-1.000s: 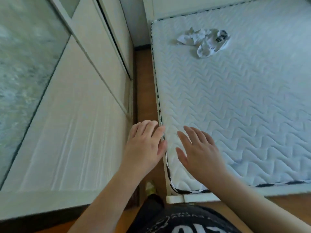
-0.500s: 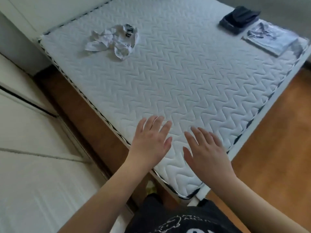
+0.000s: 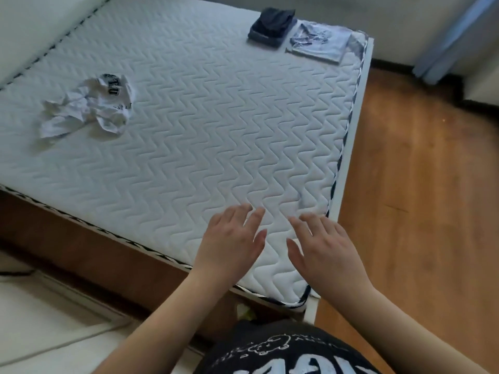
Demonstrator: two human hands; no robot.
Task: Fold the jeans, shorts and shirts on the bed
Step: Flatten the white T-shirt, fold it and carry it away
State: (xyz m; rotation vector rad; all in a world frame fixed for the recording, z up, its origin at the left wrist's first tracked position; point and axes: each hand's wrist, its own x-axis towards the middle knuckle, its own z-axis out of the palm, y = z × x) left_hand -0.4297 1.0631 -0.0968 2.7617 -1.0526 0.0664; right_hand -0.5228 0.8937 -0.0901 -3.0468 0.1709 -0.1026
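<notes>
Hovering side by side over the near corner of the bed [image 3: 216, 125], both hands are held palm down with the fingers straight and slightly spread. The left hand [image 3: 229, 241] has a released grip and holds nothing; the right hand [image 3: 324, 247] is the same, its grip released and empty. The two hands are near each other but apart, thumbs turned inward. Whether the palms touch the bed or float just above it cannot be told.

The bed is a bare white quilted mattress with a zigzag stitch and a dark-and-white piped edge. On its left part, well away from the hands, lies a crumpled white shirt [image 3: 89, 106] with dark lettering, unfolded and bunched. At the far right corner sit two folded things just beside each other: a dark folded pile [image 3: 271, 27], which may be jeans or shorts though I cannot tell which, and to its right a pale blue folded shirt [image 3: 320, 41] lying flat close to the mattress edge.

A wooden floor [image 3: 418, 198] runs along the right side of the bed and shows again as a strip at its left edge. At the bottom, the person's dark top [image 3: 280, 352] with white print fills the lower middle of the view.
</notes>
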